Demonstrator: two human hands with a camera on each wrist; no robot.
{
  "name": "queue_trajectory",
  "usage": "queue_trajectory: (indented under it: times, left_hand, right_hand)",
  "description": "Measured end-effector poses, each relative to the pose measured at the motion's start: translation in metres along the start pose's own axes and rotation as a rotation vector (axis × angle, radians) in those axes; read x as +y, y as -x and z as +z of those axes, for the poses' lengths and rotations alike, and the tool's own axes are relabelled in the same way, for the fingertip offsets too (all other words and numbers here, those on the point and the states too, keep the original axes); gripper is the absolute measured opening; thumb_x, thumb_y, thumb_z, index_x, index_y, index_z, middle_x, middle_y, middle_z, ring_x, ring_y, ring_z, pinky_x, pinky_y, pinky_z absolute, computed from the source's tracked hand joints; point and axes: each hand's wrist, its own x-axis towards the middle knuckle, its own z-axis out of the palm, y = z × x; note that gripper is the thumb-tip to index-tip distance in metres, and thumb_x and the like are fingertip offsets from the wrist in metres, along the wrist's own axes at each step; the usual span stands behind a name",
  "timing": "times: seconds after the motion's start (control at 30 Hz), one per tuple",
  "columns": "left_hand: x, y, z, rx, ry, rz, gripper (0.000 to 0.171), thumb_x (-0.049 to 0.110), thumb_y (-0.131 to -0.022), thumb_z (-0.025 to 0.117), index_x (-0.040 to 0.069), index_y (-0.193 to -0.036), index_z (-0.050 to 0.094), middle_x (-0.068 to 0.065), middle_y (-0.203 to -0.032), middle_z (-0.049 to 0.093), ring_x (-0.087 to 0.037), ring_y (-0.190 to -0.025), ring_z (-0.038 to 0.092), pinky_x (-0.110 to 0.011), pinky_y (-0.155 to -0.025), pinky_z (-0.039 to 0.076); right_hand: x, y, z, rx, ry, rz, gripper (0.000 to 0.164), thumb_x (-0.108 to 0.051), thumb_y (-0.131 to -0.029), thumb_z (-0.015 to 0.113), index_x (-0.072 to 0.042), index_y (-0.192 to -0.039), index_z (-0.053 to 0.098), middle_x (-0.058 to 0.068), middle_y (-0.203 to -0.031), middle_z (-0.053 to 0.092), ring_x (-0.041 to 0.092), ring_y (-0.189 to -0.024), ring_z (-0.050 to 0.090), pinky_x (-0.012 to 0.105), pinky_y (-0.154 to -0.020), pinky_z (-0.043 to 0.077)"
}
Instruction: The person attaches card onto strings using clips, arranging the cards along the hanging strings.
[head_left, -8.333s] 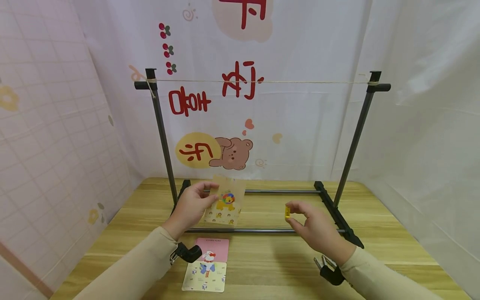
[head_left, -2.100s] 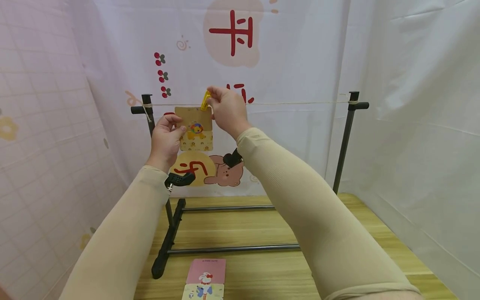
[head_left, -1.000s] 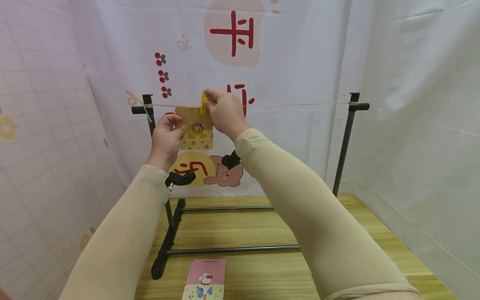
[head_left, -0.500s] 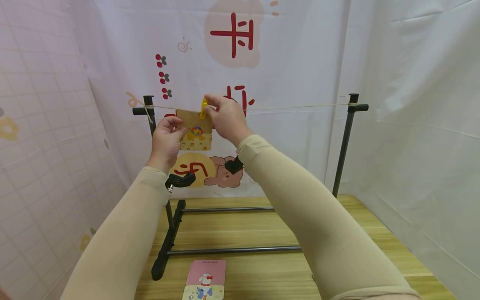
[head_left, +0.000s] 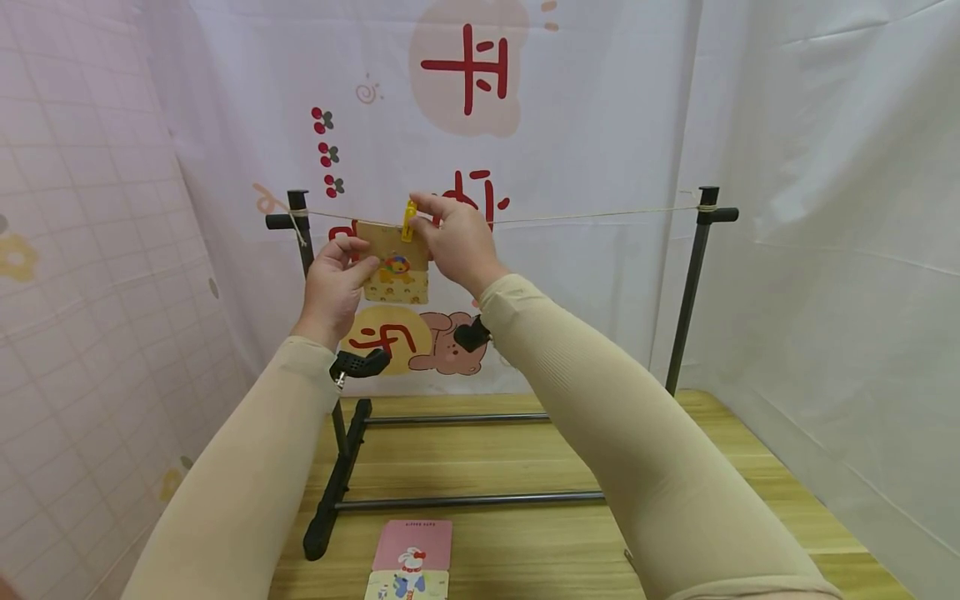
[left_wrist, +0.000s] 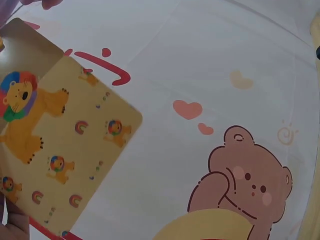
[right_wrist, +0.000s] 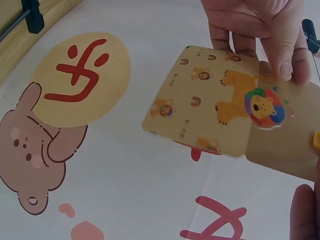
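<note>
A tan card [head_left: 396, 287] printed with a rainbow-maned lion hangs upright at the thin string [head_left: 592, 217]. My left hand [head_left: 330, 283] pinches its left edge between thumb and fingers. At the card's top edge, right of the middle, sits a yellow clothespin [head_left: 408, 222] that my right hand [head_left: 463, 248] pinches. The string dips where clothespin and card meet it. In the right wrist view the left thumb lies over the front of the card [right_wrist: 200, 102], and only a bit of the clothespin [right_wrist: 317, 140] shows. The left wrist view shows the card's patterned lower half [left_wrist: 75, 135].
The string runs between two black posts [head_left: 684, 300] of a rack standing on the wooden table [head_left: 525, 550]. Below, a pink and cream card [head_left: 420, 542] with a rabbit lies at the table's front. A printed white curtain [head_left: 600, 108] hangs behind.
From low over the table, both hands have risen to the string, bringing card and clothespin together there. In the last second the clothespin has moved slightly down and the string has sagged.
</note>
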Motion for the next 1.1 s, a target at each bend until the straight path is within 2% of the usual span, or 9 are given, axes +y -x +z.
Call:
queue_trajectory:
  times: [0.1,0.2,0.47,0.53,0.67,0.83,0.9,0.97,1.1]
  left_hand:
    - [-0.002,0.0,0.0,0.001,-0.014,0.008,0.017,0.004,-0.1,0.069,0.015,-0.113,0.066,0.004,-0.12,0.061,-0.016,-0.113,0.061,-0.027,-0.108,0.05]
    - [-0.003,0.001,-0.001,0.007,-0.045,0.009,0.017,0.004,-0.101,0.069,0.016,-0.114,0.066,0.005,-0.12,0.059,-0.015,-0.113,0.059,-0.033,-0.114,0.046]
    - [-0.005,0.007,-0.005,0.014,-0.118,-0.004,0.019,0.008,-0.102,0.068,0.017,-0.119,0.064,0.007,-0.125,0.058,-0.015,-0.123,0.059,-0.041,-0.121,0.043]
    - [-0.004,0.01,-0.005,0.006,-0.149,-0.009,0.021,0.01,-0.103,0.068,0.017,-0.121,0.064,0.007,-0.127,0.057,-0.015,-0.126,0.057,-0.04,-0.121,0.043]
    - [0.001,0.017,-0.004,-0.024,-0.218,-0.005,0.028,0.014,-0.103,0.069,0.014,-0.13,0.06,0.001,-0.137,0.056,-0.019,-0.134,0.055,-0.04,-0.121,0.042]
    - [0.007,0.028,-0.003,-0.055,-0.319,0.052,0.041,0.017,-0.103,0.07,0.008,-0.139,0.055,-0.002,-0.156,0.05,-0.024,-0.149,0.047,-0.043,-0.124,0.039]
    - [0.009,0.033,-0.003,-0.071,-0.363,0.081,0.043,0.017,-0.103,0.07,0.007,-0.14,0.053,0.0,-0.161,0.048,-0.023,-0.152,0.044,-0.045,-0.126,0.036]
    - [0.01,0.039,-0.004,-0.093,-0.404,0.102,0.044,0.019,-0.103,0.07,0.007,-0.141,0.052,0.0,-0.163,0.046,-0.023,-0.153,0.043,-0.048,-0.126,0.035]
    - [0.012,0.05,-0.004,-0.16,-0.49,0.136,0.046,0.02,-0.103,0.07,0.006,-0.143,0.051,-0.002,-0.164,0.045,-0.027,-0.153,0.041,-0.053,-0.127,0.032]
  right_hand:
    - [0.002,0.002,-0.002,-0.002,-0.006,0.0,0.046,-0.031,-0.105,0.065,-0.031,-0.151,0.059,-0.005,-0.151,0.062,0.016,-0.081,0.07,0.019,-0.065,0.055]
    - [0.004,0.003,-0.004,-0.003,-0.009,0.001,0.046,-0.03,-0.105,0.066,-0.031,-0.151,0.059,-0.006,-0.152,0.061,0.019,-0.086,0.067,0.021,-0.063,0.053]
    - [0.008,0.01,-0.009,-0.013,-0.033,-0.012,0.047,-0.029,-0.104,0.068,-0.026,-0.15,0.06,-0.006,-0.15,0.063,0.014,-0.131,0.061,0.025,-0.076,0.059]
    - [0.01,0.013,-0.01,-0.019,-0.044,-0.021,0.048,-0.028,-0.103,0.069,-0.025,-0.15,0.061,-0.005,-0.15,0.063,0.017,-0.126,0.066,0.025,-0.08,0.06]
    - [0.014,0.02,-0.014,-0.02,-0.066,-0.057,0.046,-0.025,-0.103,0.07,-0.022,-0.148,0.063,-0.002,-0.148,0.065,0.021,-0.098,0.077,0.021,-0.079,0.059]
    - [0.022,0.033,-0.022,-0.03,-0.089,-0.062,0.043,-0.026,-0.103,0.07,-0.023,-0.145,0.065,-0.003,-0.138,0.071,0.016,-0.069,0.068,0.023,-0.049,0.044]
    - [0.026,0.04,-0.026,-0.048,-0.107,-0.052,0.043,-0.028,-0.103,0.07,-0.024,-0.146,0.065,-0.005,-0.137,0.071,0.015,-0.065,0.061,0.025,-0.043,0.04]
    - [0.03,0.045,-0.029,-0.067,-0.125,-0.043,0.044,-0.028,-0.103,0.07,-0.025,-0.147,0.064,-0.006,-0.139,0.07,0.014,-0.065,0.059,0.026,-0.044,0.046]
    - [0.039,0.057,-0.035,-0.083,-0.115,-0.069,0.044,-0.026,-0.102,0.071,-0.021,-0.146,0.064,-0.004,-0.144,0.068,0.012,-0.072,0.068,0.027,-0.05,0.052]
